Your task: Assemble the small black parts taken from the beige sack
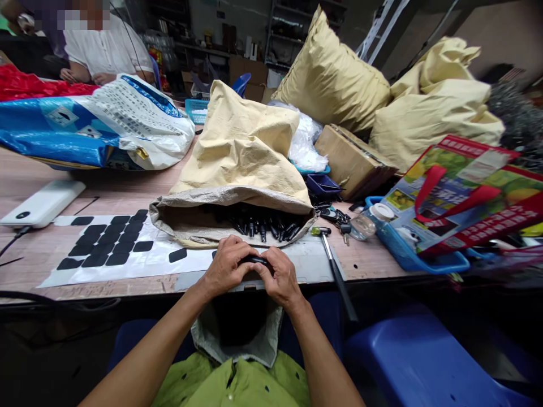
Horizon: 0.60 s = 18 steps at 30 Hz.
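Note:
Between both hands is a small black tube-shaped part, held level above the table's front edge. My left hand has its fingers closed around one end, and my right hand grips the other; the fingers cover much of it. Just beyond them lies a cream woven sack, its mouth facing me, with several black tapered parts inside. Below the hands, an open grey-lined bag rests at my lap, its inside dark. A hammer lies to the right, its handle hanging over the edge.
Black rounded pads on a white sheet and a white power bank lie left. Right are keys, a clear jar and a blue basket with a shopping bag. Full sacks stand behind. Another person sits opposite.

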Each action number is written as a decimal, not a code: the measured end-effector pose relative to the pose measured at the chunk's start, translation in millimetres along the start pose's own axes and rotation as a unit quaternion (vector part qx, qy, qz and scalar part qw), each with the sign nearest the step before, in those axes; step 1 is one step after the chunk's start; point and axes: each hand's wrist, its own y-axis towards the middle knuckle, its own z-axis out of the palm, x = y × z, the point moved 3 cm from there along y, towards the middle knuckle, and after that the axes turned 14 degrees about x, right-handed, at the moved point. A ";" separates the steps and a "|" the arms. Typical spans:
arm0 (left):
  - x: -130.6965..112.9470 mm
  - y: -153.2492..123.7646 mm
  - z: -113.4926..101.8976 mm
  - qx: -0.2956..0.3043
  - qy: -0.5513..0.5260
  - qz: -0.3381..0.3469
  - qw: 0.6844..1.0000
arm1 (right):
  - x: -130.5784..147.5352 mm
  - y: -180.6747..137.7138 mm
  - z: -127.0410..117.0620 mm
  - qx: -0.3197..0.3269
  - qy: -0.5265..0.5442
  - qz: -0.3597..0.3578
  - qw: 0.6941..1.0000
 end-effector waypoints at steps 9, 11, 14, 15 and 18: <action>6.1 -0.8 -1.7 -0.013 -0.010 -0.019 1.000 | 0.4 -1.6 -2.0 -0.013 0.016 0.020 1.000; 6.9 -0.6 -1.4 -0.016 -0.013 -0.019 1.000 | 0.5 -0.9 -1.2 -0.009 0.010 0.022 1.000; 6.4 -0.8 -1.3 -0.023 -0.010 -0.019 1.000 | 0.9 -0.2 -0.7 -0.002 0.000 0.017 1.000; 5.6 -1.0 -1.4 -0.027 -0.006 -0.018 0.999 | 0.9 0.0 -0.6 0.000 -0.002 0.015 1.000; 1.9 -1.6 -2.0 -0.034 0.012 -0.014 0.999 | 0.8 0.7 0.2 -0.003 -0.014 0.013 1.000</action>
